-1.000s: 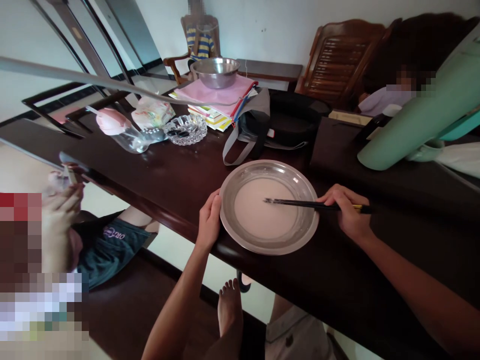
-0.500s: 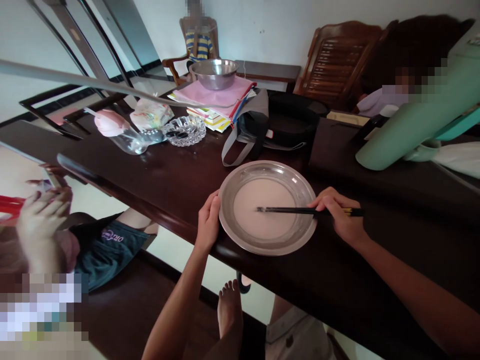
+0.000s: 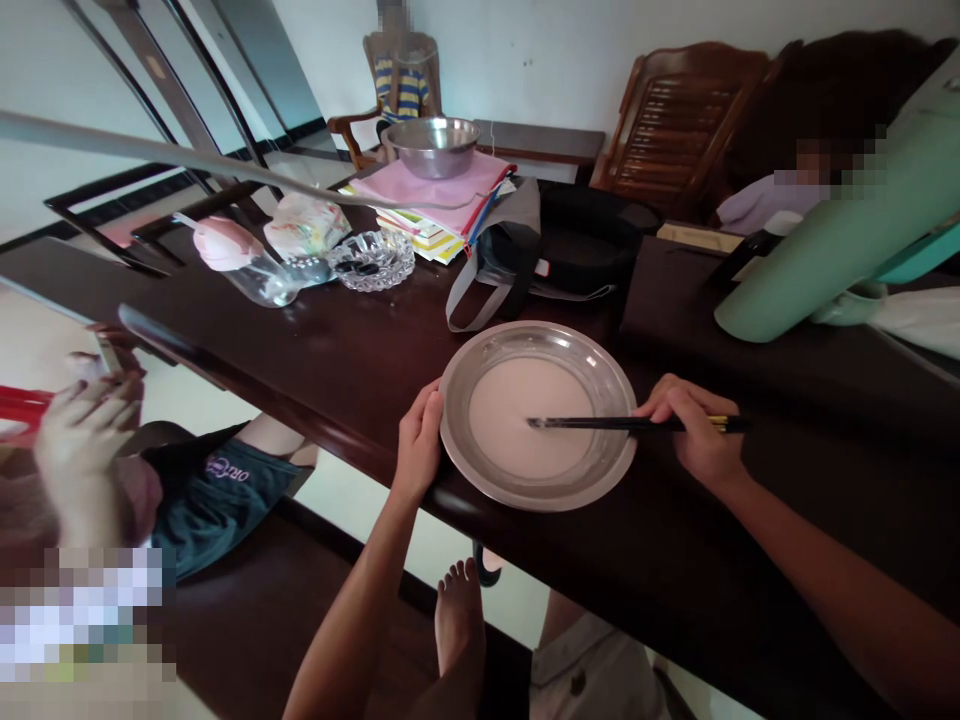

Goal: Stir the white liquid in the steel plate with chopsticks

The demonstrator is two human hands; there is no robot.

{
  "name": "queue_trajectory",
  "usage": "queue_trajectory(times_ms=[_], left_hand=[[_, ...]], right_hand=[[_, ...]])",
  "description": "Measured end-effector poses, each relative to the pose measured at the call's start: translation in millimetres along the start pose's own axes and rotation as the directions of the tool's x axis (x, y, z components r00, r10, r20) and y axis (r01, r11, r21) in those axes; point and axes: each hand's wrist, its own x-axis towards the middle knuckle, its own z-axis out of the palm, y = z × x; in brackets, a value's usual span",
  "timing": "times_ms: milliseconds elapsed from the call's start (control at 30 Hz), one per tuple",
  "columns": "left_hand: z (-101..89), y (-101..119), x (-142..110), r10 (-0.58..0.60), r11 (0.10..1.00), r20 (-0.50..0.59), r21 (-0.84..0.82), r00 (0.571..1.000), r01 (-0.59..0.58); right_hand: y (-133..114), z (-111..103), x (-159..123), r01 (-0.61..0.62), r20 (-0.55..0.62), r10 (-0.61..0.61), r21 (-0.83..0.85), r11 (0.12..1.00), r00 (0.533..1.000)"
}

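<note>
A round metal dish point(image 3: 613, 465) with a wide rim sits near the front edge of the dark table, holding a pale, milky liquid point(image 3: 510, 440). My left hand point(image 3: 420, 435) grips the dish by its left rim, fingers partly hidden beneath. Over at the right rim, my right hand point(image 3: 697, 425) is closed around black chopsticks point(image 3: 600, 423) that lie nearly level across the dish. Their tips reach the liquid close to its middle.
Behind the dish lies a black and grey bag point(image 3: 577, 245). A steel bowl point(image 3: 433, 150) rests on stacked books, with a glass dish point(image 3: 379, 262) nearby. A green cylinder point(image 3: 817, 240) slants at right. Another person's hand point(image 3: 86, 430) holds a phone at left.
My right hand has shifted slightly to the right, drawing the chopsticks with it, so their tips have slid right through the liquid. My left hand keeps its grip on the dish.
</note>
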Motion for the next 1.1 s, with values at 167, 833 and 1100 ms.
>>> queue_trajectory(times_ms=[167, 833, 1100], left_hand=[[0.3, 1.0, -0.1, -0.004, 1.0, -0.008, -0.004, 1.0, 0.004], [1.5, 3.1, 0.0, -0.002, 1.0, -0.012, 0.002, 1.0, 0.002], [1.0, 1.0, 0.1, 0.001, 1.0, -0.015, -0.009, 1.0, -0.001]], right_hand=[[-0.5, 0.2, 0.4, -0.009, 0.029, 0.012, -0.103, 0.995, 0.999], [-4.2, -0.1, 1.3, -0.033, 0.033, 0.037, -0.105, 0.994, 0.999], [-3.0, -1.0, 0.5, -0.015, 0.076, 0.023, -0.104, 0.995, 0.997]])
